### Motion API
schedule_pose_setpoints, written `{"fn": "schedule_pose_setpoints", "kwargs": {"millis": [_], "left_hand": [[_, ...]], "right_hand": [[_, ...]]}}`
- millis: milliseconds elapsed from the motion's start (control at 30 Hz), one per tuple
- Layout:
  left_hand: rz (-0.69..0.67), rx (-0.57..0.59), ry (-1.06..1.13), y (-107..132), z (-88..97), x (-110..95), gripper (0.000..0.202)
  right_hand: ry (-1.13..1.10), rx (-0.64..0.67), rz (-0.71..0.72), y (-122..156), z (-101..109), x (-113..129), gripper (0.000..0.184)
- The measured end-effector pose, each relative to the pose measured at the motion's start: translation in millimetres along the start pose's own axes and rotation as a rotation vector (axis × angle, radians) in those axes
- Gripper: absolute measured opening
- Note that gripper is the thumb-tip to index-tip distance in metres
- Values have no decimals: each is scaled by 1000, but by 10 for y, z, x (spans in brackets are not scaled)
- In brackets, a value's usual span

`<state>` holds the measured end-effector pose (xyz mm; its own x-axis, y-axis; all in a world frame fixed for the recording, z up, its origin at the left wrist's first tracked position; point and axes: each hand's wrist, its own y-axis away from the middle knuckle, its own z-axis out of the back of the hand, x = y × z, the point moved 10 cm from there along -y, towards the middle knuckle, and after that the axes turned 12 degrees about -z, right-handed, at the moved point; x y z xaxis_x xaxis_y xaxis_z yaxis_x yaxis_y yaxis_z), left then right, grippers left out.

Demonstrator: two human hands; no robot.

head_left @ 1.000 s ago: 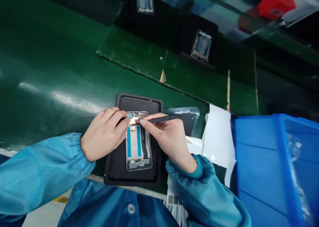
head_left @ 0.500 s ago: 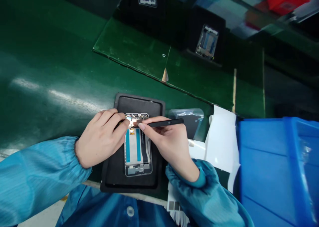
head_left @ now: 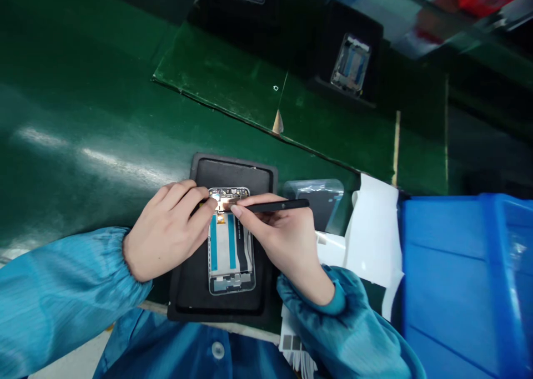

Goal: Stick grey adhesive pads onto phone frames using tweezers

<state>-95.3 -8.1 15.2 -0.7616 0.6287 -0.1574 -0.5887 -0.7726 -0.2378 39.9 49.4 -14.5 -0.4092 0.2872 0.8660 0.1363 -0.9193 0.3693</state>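
Over phone frame [head_left: 230, 262], hands [head_left: 166, 232] unmoved, black spudger [head_left: 281, 205] still in right.

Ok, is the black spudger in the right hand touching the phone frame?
Cannot tell. The head view shows the black spudger pinched in the right hand, its tip hidden behind the fingers over the top of the phone frame.

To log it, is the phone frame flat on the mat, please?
Flat: the silver phone frame lies squarely on the black rubber mat.

A phone assembly line in a factory: a green conveyor belt [head_left: 83, 90] carries phone frames [head_left: 230, 257] on black mats [head_left: 233, 171], beside a blue bin [head_left: 449, 268] and a blue work smock [head_left: 62, 290].
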Motion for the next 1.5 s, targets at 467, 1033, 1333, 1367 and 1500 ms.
{"fn": "schedule_pose_setpoints", "kwargs": {"millis": [467, 1033, 1333, 1367, 1500], "left_hand": [[-233, 104, -174, 16, 17, -281, 38], [-441, 246, -55, -633, 72, -1313, 19], [-641, 579, 297, -705, -823, -2268, 35], [-644, 579, 292, -695, -839, -2263, 35], [-653, 564, 286, -666, -837, -2245, 35]], "right_hand": [[101, -9, 144, 98, 52, 252, 6], [-113, -274, 152, 1482, 1637, -862, 12], [3, -226, 238, 1806, 1600, -1319, 23], [5, -218, 267, 1817, 1586, -1314, 25], [27, -198, 375, 1852, 1544, -1242, 29]]}}
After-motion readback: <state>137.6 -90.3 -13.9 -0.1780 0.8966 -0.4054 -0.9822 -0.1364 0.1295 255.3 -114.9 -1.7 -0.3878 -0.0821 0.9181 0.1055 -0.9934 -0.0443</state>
